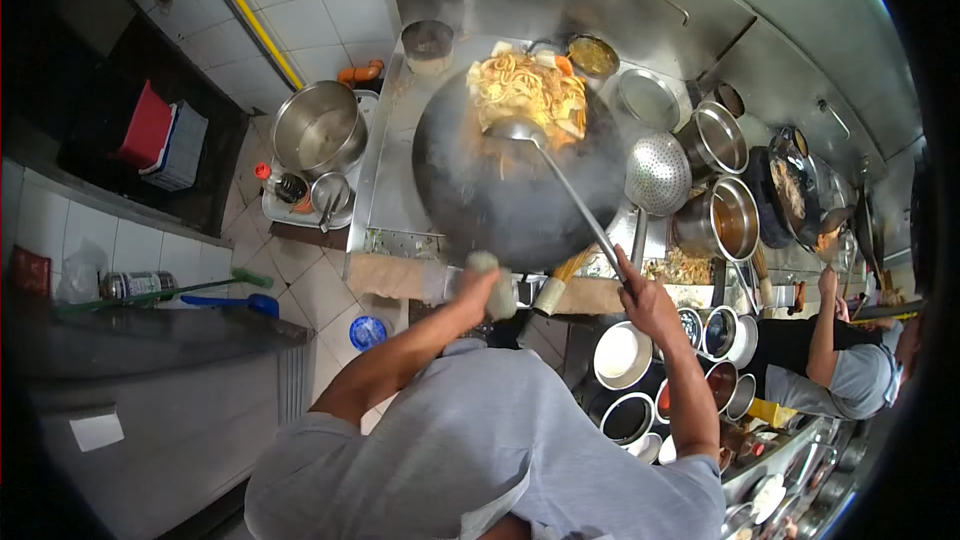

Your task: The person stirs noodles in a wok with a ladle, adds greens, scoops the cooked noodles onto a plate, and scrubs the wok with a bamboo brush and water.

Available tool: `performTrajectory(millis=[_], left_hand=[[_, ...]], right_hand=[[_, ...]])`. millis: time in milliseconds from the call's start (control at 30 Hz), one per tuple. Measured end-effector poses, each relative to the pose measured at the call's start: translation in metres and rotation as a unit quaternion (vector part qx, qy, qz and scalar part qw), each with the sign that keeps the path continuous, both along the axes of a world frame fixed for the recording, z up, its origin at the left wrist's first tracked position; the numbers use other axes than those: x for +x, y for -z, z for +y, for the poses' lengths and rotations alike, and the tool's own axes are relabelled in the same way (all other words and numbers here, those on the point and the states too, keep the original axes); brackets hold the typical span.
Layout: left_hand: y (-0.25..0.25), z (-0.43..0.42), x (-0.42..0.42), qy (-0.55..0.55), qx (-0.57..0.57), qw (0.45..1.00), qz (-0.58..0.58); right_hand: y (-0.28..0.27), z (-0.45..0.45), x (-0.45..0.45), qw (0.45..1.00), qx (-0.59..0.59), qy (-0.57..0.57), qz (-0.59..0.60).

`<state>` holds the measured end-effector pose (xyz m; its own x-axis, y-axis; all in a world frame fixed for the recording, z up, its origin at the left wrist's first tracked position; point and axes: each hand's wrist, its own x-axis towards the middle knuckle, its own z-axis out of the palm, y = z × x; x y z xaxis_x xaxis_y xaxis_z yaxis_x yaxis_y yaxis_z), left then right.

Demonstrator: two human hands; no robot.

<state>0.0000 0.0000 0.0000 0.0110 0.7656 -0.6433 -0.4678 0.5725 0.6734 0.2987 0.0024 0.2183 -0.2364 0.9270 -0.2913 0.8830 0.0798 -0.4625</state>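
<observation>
My left hand (474, 298) is closed around a greyish cloth (490, 285) at the near rim of a large dark wok (450, 190); any handle beneath the cloth is hidden. My right hand (652, 312) grips the long handle of a metal ladle (518, 128), whose bowl is over the far half of the wok. Beside that bowl, thick noodles (525, 88) with pale and orange pieces are heaped up at the wok's far side, seemingly tossed. Steam blurs the wok's interior.
A perforated strainer (659, 175) and steel pots (718, 138) stand right of the wok. Several seasoning bowls (622, 355) are near my right forearm. A big steel pot (320, 127) sits left. Another person (850, 370) works at a second wok (790, 190) on the right.
</observation>
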Motion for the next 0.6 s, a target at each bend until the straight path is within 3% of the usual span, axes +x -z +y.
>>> performTrajectory(millis=[67, 133, 167, 233, 367, 433, 533, 600], left_hand=[[-0.011, 0.001, 0.001, -0.015, 0.004, 1.000, 0.013], [-0.055, 0.019, -0.002, -0.073, -0.033, 0.990, -0.114], [-0.076, 0.033, -0.008, -0.069, -0.024, 0.985, -0.157], [-0.069, 0.066, -0.018, -0.010, -0.021, 0.982, -0.188], [-0.086, 0.098, -0.011, -0.027, -0.071, 0.981, -0.180], [-0.073, 0.104, -0.015, -0.002, -0.038, 0.988, -0.152], [-0.028, 0.071, -0.008, 0.017, 0.000, 0.997, -0.073], [-0.030, 0.032, 0.006, 0.030, -0.011, 0.999, -0.007]], right_hand=[[-0.005, -0.011, -0.009, 0.999, -0.006, 0.023, 0.021], [-0.019, -0.013, -0.006, 0.998, -0.023, 0.024, 0.054], [-0.027, -0.024, -0.007, 0.995, -0.045, 0.028, 0.086], [-0.064, -0.028, -0.010, 0.992, -0.092, 0.049, 0.077], [-0.083, -0.019, -0.004, 0.990, -0.137, 0.010, 0.011], [-0.043, -0.014, 0.000, 0.999, -0.009, -0.031, -0.028], [-0.007, -0.006, -0.015, 0.997, 0.022, -0.001, -0.075], [-0.008, -0.007, -0.018, 0.993, 0.055, 0.017, -0.099]])
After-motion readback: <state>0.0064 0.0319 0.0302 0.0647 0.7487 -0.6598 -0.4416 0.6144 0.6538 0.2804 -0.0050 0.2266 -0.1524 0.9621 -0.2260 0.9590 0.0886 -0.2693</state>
